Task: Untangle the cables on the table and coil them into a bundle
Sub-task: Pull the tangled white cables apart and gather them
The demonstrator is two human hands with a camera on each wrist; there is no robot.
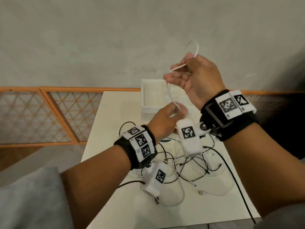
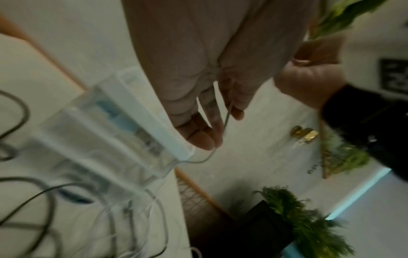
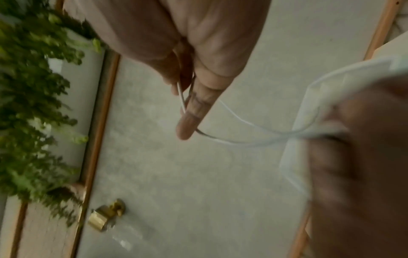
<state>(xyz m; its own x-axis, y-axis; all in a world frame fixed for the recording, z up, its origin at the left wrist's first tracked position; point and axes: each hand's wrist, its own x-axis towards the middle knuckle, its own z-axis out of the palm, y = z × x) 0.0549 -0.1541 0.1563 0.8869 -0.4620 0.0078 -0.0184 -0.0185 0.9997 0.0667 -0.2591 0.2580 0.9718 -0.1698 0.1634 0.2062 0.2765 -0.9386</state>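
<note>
Coiling step, white cable only. Best done with steady slack between both hands, each turn laid the same size as the last, fed slowly so the free end does not whip or snag the pile below. Worth keeping the loop clear of the box rim.

Table [image 1: 115,187], lower centre of the head view: white top, carrying the rest of the tangle. Box [image 1: 149,103], white, open-topped, at the table's far edge, centre frame, behind the hands.

Pile of cables [image 1: 194,166], lower centre, flat on the table: thin black and white leads crossing each other many times, not yet sorted, a few plug ends showing.

Right hand [image 1: 194,80], upper centre-right, raised above the box: fingers loosely curled, thumb and fingers holding the gathered turns. Left hand [image 1: 166,119], centre, lower than the right: fingertips pinching the same cable.

White cable [image 1: 170,95], centre frame, lifted clear of the table: thin, limp, round, one small loop standing above the right hand, a short slack run curving down to the left hand. Motion-blurred, so turn count unclear. Far end not traceable.
</note>
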